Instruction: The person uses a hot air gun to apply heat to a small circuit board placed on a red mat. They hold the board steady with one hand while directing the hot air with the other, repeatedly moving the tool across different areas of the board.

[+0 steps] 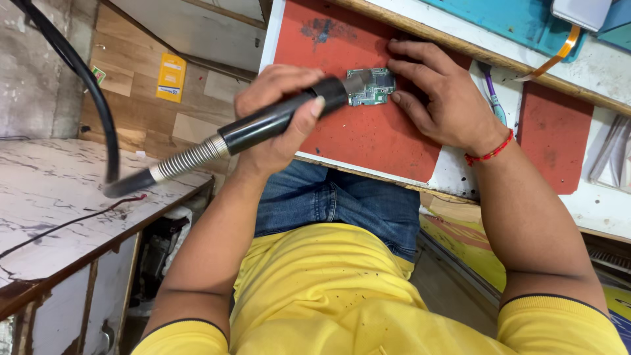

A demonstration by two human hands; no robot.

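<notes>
Green circuit board (372,87) flat on red mat (368,138). Left hand (279,115) wrapped tight round black hot-air tool (276,118), tip touching board. Right hand (440,92) open, fingertips (393,64) pressing beside board.

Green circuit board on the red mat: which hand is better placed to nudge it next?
Probably the right hand: its fingertips touch the small green circuit board on the red mat. The left hand is full, gripping the black cylindrical tool handle.

Bright, even light, soft shadows, sharp focus, slight edge distortion.
</notes>
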